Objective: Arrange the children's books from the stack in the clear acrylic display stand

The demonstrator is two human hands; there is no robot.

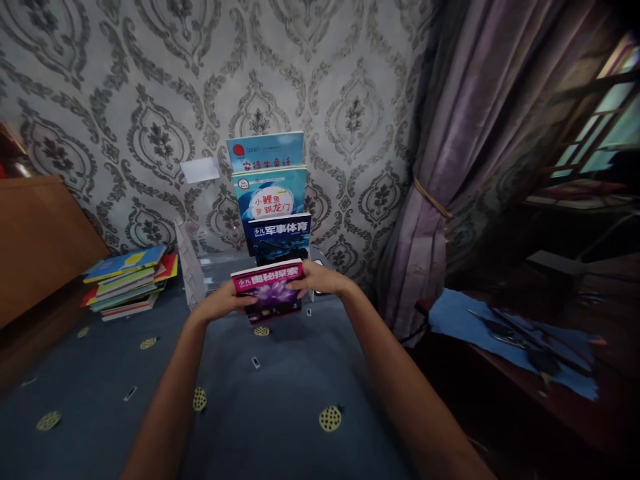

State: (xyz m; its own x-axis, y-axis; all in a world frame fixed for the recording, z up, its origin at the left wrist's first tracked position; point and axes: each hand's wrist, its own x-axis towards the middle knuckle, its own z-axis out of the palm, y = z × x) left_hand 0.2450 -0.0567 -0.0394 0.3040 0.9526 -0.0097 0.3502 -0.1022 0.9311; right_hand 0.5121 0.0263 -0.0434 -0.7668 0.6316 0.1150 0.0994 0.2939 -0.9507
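Both my hands hold a purple-and-pink book (270, 290) upright at the front of a clear stepped display stand (193, 267). My left hand (223, 303) grips its left edge and my right hand (317, 279) grips its right top corner. Behind it, three more books stand in rising tiers: a dark blue one (280, 235), a light blue one with a white oval (270, 193) and a blue one with a red dot (265, 152) at the top.
A stack of several colourful books (127, 280) lies on the blue patterned bedspread (280, 400) at the left. A wooden headboard (35, 240) is far left. Purple curtains (465, 153) hang right, over a dark table with a blue cloth (500, 333).
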